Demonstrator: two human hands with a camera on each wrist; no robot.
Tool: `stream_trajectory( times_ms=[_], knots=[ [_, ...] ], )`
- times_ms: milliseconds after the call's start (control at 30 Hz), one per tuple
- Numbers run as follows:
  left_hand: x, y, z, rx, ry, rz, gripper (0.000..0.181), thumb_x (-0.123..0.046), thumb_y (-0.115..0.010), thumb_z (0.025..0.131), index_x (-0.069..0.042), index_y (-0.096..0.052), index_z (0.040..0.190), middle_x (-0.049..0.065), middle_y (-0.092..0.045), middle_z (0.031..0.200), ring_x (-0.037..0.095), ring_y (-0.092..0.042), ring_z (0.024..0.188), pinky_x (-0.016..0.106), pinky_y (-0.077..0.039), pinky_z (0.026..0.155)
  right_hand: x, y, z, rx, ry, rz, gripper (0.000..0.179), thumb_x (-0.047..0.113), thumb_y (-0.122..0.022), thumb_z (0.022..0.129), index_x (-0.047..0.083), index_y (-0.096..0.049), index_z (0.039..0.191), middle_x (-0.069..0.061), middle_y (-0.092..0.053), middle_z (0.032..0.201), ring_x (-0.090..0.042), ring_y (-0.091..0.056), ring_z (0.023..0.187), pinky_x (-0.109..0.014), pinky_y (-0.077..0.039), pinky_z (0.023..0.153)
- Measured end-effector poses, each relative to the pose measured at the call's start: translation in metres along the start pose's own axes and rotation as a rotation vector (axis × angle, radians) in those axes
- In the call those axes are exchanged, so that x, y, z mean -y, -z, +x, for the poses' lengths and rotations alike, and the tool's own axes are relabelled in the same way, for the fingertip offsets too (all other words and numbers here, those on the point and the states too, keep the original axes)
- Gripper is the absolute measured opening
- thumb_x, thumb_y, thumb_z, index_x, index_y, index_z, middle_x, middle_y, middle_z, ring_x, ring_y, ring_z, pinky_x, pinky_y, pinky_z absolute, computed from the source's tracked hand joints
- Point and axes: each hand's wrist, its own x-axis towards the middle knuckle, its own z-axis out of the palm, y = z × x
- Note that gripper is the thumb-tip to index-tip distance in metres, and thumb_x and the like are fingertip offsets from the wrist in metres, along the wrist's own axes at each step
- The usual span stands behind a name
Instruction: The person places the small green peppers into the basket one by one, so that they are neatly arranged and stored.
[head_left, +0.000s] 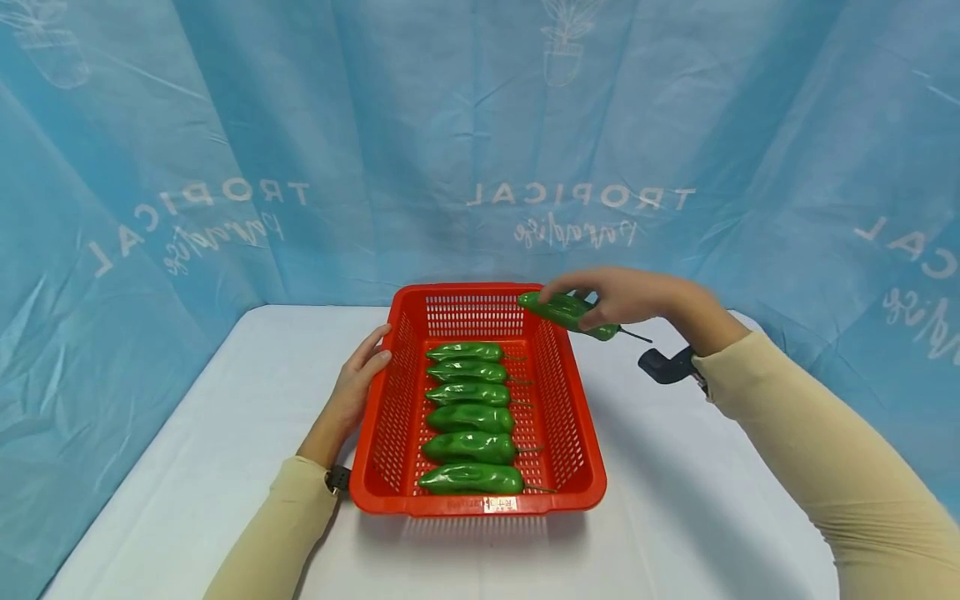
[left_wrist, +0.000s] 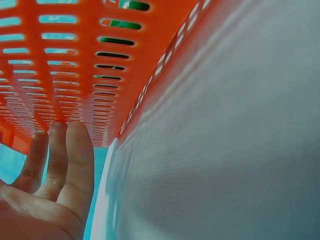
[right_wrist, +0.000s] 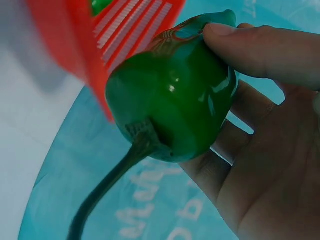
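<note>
My right hand (head_left: 626, 296) pinches a green pepper (head_left: 566, 313) between thumb and fingers, above the back right corner of a red plastic basket (head_left: 592, 467). The right wrist view shows this green pepper (right_wrist: 170, 95) close up, its thin stem hanging toward the lower left. Several more green peppers (head_left: 468, 446) lie in a column in the basket, stems to the right. At the basket's left side is my left hand (head_left: 356, 383). In the left wrist view its straight fingers (left_wrist: 77, 160) reach up against the slotted outer wall.
The basket stands on a white-covered table (head_left: 675, 517). Behind and around the table hangs a blue curtain (head_left: 420, 150) with printed lettering. White cloth lies on both sides of the basket.
</note>
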Motion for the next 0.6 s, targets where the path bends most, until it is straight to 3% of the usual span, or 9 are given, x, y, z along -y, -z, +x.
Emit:
stream_trajectory(
  times_ms=[200,400,600],
  knots=[
    [-0.001,0.002,-0.002,-0.003,0.001,-0.004,0.055,-0.028,-0.043,0.105,-0.026,-0.025,0.157,0.009,-0.042,0.142,0.008,-0.067,0.102,0.026,-0.061,0.082,0.023,-0.003,0.025,0.062,0.014,-0.029,0.055,0.000,-0.059,0.088,0.030,-0.058,0.134,-0.005,-0.056,0.137,-0.028,-0.056,0.117,-0.041,-0.054,0.087],
    [-0.001,0.004,-0.004,-0.020,0.005,-0.006,0.056,-0.028,-0.044,0.105,-0.026,-0.026,0.157,0.012,-0.040,0.146,0.008,-0.066,0.103,0.026,-0.061,0.082,0.034,-0.011,0.054,0.141,0.096,-0.027,0.059,-0.004,-0.057,0.087,0.029,-0.057,0.136,0.001,-0.049,0.149,-0.027,-0.043,0.141,-0.050,-0.044,0.111],
    [0.000,0.002,-0.003,-0.035,0.002,-0.020,0.054,-0.027,-0.044,0.105,-0.027,-0.029,0.156,0.008,-0.043,0.142,0.009,-0.067,0.104,0.027,-0.061,0.082,0.038,-0.026,0.090,0.177,0.173,0.005,0.061,-0.006,-0.054,0.087,0.027,-0.056,0.137,0.003,-0.048,0.150,-0.023,-0.040,0.144,-0.048,-0.042,0.114]
  ],
)
